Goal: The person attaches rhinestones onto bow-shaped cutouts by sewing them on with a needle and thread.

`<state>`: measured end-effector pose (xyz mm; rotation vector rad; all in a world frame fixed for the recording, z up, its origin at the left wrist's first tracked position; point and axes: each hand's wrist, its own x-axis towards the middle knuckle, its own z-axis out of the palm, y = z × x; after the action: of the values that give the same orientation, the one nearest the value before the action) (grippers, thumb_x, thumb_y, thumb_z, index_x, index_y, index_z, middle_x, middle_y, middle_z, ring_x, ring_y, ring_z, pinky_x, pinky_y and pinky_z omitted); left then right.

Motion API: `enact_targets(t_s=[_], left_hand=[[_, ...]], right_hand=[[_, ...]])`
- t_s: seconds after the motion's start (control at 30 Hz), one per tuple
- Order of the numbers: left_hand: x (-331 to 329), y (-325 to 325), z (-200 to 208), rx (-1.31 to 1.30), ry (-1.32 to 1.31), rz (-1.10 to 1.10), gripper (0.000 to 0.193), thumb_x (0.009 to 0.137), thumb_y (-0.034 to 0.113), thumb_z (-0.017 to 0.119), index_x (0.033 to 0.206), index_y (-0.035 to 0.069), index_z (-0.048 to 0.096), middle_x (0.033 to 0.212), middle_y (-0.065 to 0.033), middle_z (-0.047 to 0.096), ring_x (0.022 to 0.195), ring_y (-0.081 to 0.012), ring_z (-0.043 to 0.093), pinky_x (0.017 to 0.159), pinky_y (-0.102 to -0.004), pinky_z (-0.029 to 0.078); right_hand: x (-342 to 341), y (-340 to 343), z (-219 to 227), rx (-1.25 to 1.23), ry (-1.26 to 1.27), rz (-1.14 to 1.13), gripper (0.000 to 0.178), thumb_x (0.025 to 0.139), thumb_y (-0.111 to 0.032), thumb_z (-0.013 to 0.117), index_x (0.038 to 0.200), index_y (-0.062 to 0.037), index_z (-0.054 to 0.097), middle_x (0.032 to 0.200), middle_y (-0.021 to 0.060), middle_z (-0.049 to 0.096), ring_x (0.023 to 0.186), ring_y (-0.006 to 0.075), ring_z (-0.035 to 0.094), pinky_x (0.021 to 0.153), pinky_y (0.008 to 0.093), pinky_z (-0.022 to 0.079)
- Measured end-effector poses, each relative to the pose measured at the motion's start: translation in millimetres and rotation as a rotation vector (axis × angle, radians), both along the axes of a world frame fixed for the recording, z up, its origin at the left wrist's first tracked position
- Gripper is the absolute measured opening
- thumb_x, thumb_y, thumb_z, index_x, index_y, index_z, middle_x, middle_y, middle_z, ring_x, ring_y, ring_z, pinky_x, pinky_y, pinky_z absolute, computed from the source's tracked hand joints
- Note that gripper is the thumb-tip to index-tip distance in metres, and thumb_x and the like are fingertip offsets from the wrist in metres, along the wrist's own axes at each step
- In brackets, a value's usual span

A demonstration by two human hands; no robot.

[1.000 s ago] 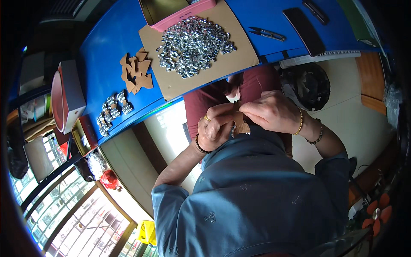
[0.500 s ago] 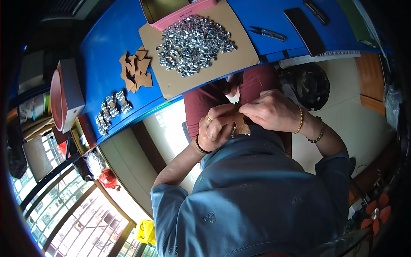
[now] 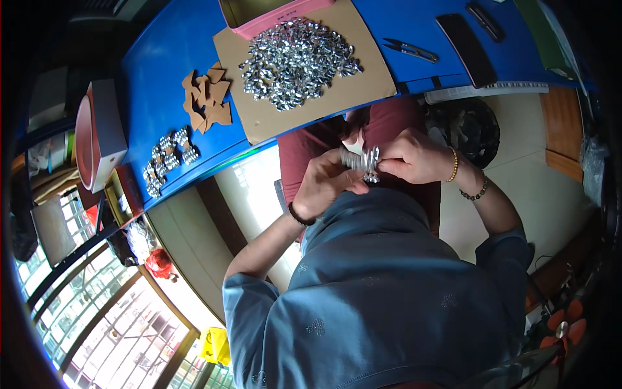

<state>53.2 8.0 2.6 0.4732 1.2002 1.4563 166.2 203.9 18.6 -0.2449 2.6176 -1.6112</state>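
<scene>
Over my lap, my right hand (image 3: 413,157) pinches the edge of a bundle of shiny silver beads (image 3: 371,162). That bundle resembles the beaded brown cards on the table, though its own card is mostly hidden. Close against its left side is my left hand (image 3: 324,183), palm partly turned up and thumb stretched toward the beads. Its upper fingers are smeared by motion, so their grip does not show. On the blue table ahead, a large heap of loose silver pieces (image 3: 295,61) lies on a brown board (image 3: 259,123).
Notched brown card pieces (image 3: 207,100) lie left of the board, with several beaded cards (image 3: 170,159) nearer the left edge. A pink-rimmed box (image 3: 278,18) stands behind the heap. Thread snips (image 3: 411,50) and a dark phone (image 3: 466,50) lie to the right.
The silver bundle now shows between my hands, where a brown card and pinched fingers showed before. My left hand has turned and its fingers have loosened; my right hand has shifted slightly.
</scene>
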Motion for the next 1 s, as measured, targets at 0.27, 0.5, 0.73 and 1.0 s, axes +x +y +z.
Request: enact_targets(t_s=[0.27,0.5,0.73,1.0], left_hand=[[-7,0,1,-0.118,-0.272,-0.16,0.021,0.086,-0.001,0.055,0.107,-0.003,0.053,0.09,-0.0109,0.063,0.078,-0.0183,0.066,0.073,-0.0284,0.055],[-9,2,2,-0.197,-0.389,-0.219,0.019,0.085,-0.001,0.056,0.104,-0.004,0.055,0.082,-0.0095,0.063,0.072,-0.0165,0.066,0.068,-0.0262,0.055],[-7,3,5,-0.158,-0.249,-0.211,0.019,0.086,0.002,0.056,0.103,-0.003,0.055,0.082,-0.0102,0.063,0.071,-0.0172,0.066,0.067,-0.0266,0.055],[-11,0,-4,-0.201,-0.503,-0.195,0.023,0.085,0.004,0.059,0.105,-0.006,0.055,0.08,-0.0095,0.063,0.068,-0.0207,0.067,0.065,-0.0302,0.057]], right_hand=[[15,-7,-23,-0.32,-0.201,-0.067,0.004,0.083,0.0,0.051,0.084,-0.0013,0.055,0.051,0.0014,0.048,0.047,0.0067,0.046,0.045,0.0242,0.038],[18,-7,-29,-0.357,-0.203,-0.018,0.008,0.086,-0.006,0.053,0.08,-0.0004,0.054,0.053,0.0039,0.054,0.047,0.0102,0.053,0.044,0.0248,0.041],[20,-11,-28,-0.381,-0.185,-0.045,0.011,0.087,-0.008,0.053,0.078,-0.0021,0.052,0.053,0.003,0.054,0.046,0.011,0.053,0.044,0.0249,0.04],[20,-11,-27,-0.389,-0.151,-0.03,0.009,0.084,-0.003,0.052,0.076,-0.0023,0.05,0.053,0.0036,0.054,0.046,0.0125,0.054,0.044,0.0252,0.041]])
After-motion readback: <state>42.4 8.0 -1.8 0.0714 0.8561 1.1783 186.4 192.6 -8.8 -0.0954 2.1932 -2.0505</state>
